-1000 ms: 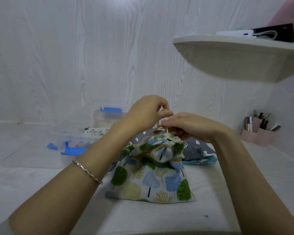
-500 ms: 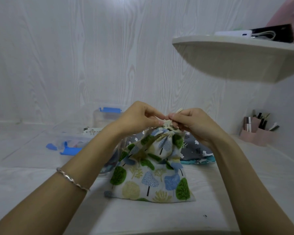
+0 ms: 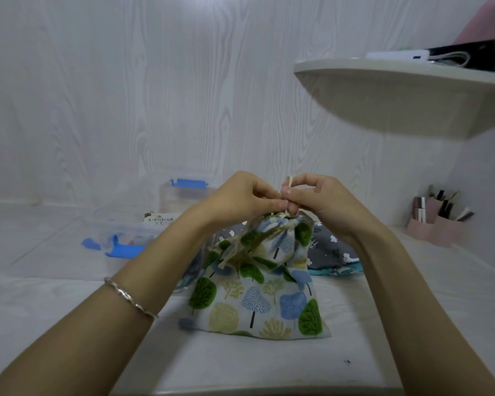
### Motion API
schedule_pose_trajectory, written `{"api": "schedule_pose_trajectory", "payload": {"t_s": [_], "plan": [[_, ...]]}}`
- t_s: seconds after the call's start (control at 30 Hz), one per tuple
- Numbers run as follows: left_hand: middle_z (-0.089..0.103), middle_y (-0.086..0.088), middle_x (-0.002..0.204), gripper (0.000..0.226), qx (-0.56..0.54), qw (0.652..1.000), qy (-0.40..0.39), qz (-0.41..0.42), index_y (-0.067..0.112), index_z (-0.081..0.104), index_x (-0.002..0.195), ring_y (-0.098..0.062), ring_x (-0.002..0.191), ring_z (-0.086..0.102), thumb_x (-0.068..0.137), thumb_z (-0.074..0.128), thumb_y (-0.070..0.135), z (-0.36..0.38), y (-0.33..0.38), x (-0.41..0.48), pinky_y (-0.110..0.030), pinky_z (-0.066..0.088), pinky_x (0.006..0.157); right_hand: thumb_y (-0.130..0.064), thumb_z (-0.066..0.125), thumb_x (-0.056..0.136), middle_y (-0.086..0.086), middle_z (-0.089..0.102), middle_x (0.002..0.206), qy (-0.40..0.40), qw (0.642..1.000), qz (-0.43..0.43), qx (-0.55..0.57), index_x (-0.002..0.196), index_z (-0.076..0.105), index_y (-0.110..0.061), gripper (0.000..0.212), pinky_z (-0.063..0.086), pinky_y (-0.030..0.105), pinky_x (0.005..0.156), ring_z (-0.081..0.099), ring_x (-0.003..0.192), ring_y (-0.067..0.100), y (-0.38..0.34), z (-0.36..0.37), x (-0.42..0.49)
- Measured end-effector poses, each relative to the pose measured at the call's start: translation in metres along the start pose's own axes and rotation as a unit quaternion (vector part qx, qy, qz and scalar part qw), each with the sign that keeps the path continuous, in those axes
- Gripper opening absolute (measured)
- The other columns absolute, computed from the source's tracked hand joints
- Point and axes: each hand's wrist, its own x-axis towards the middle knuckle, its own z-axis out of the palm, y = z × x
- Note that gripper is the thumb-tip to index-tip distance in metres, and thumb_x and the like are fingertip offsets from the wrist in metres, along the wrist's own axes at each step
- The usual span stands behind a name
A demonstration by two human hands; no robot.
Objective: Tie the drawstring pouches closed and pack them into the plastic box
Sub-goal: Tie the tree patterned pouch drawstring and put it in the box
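Note:
A drawstring pouch (image 3: 263,292) printed with green, blue and yellow trees stands on the white surface, its gathered neck pulled up. My left hand (image 3: 240,197) and my right hand (image 3: 317,200) meet just above that neck. Each pinches the cream drawstring (image 3: 289,181), a short end of which sticks up between my right thumb and forefinger. A clear plastic box (image 3: 166,215) with blue latches sits behind on the left, partly hidden by my left forearm. A grey pouch (image 3: 330,250) with white motifs lies behind the tree pouch on the right, on top of a teal one.
The box's lid (image 3: 117,248) with blue clips lies flat to the left. A white shelf (image 3: 406,92) juts out high on the right with a black item on it. A pink organiser (image 3: 437,227) with pens stands at the right wall.
The pouch neck has been drawn up higher and tighter. My right hand has lifted, and a cord end now shows above its fingers.

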Motion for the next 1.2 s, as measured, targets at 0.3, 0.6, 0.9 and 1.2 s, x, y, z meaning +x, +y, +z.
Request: {"api": "schedule_pose_trajectory", "payload": {"t_s": [0.3, 0.6, 0.9, 1.2], "plan": [[0.046, 0.002, 0.055, 0.021, -0.062, 0.994, 0.044, -0.075, 0.013, 0.073, 0.078, -0.007, 0.047, 0.036, 0.089, 0.062, 0.026, 0.014, 0.008, 0.0, -0.017, 0.03, 0.044, 0.008, 0.067, 0.078, 0.005, 0.066, 0.077, 0.049, 0.994, -0.053, -0.084, 0.09, 0.064, -0.01, 0.022, 0.053, 0.021, 0.063, 0.061, 0.062, 0.009, -0.004, -0.003, -0.007], [0.039, 0.004, 0.053, 0.031, -0.038, 0.996, 0.012, -0.083, 0.019, 0.054, 0.059, -0.01, 0.048, 0.033, 0.089, 0.055, 0.028, 0.016, 0.009, -0.001, -0.021, 0.027, 0.045, -0.008, 0.061, 0.083, -0.008, 0.072, 0.085, 0.106, 0.904, -0.22, -0.352, 0.096, 0.076, -0.018, 0.022, 0.057, 0.027, 0.074, 0.067, 0.077, 0.005, 0.005, 0.01, -0.01], [0.046, -0.002, 0.06, 0.031, 0.006, 0.999, -0.002, -0.032, -0.001, 0.061, 0.074, -0.01, 0.053, 0.04, 0.091, 0.058, 0.024, 0.012, 0.002, -0.002, -0.022, 0.035, 0.053, -0.013, 0.057, 0.074, 0.007, 0.056, 0.066, 0.097, 0.971, -0.097, -0.196, 0.065, 0.059, 0.0, 0.016, 0.042, 0.03, 0.059, 0.05, 0.062, 0.015, 0.013, 0.012, -0.003], [0.055, -0.004, 0.062, 0.029, -0.034, 0.998, 0.057, -0.002, -0.001, 0.069, 0.088, -0.012, 0.056, 0.045, 0.093, 0.058, 0.025, 0.015, -0.004, -0.003, -0.021, 0.037, 0.053, -0.005, 0.071, 0.081, 0.006, 0.065, 0.078, 0.133, 0.99, -0.05, 0.002, 0.092, 0.059, -0.009, 0.017, 0.053, 0.032, 0.065, 0.062, 0.068, 0.017, 0.018, 0.015, -0.009]]}}
